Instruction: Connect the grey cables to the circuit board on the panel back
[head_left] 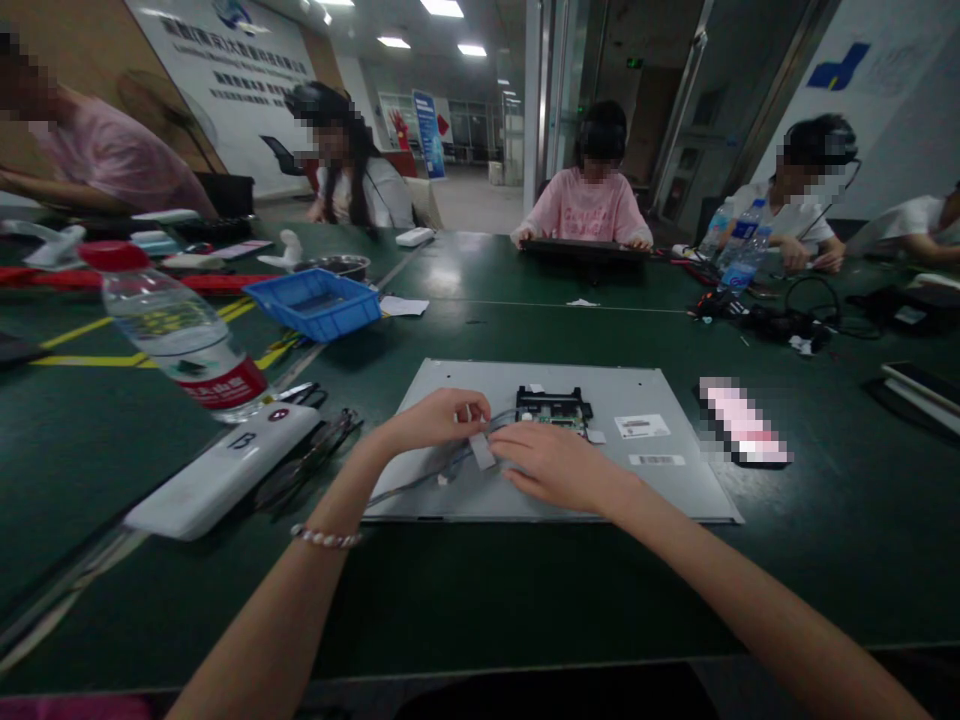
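A flat grey display panel (540, 505) lies back side up in front of me, with a dark circuit board (555, 408) on it. My left hand (442, 415) is over the panel's left half, its fingers curled closed near grey cables (420, 482); whatever they pinch is too small to make out. My right hand (562, 465) rests on the panel just below the board, fingers stretched out toward the left hand. Between the two hands, a strip of whitish tape (482, 450) sits across the cables. My right fingertips are beside this strip.
To the left are a water bottle (187, 345), a white power bank (225, 470), glasses (311, 460) and a blue tray (319, 303). A phone (742, 420) lies right of the panel. Several people sit around the green table (570, 590).
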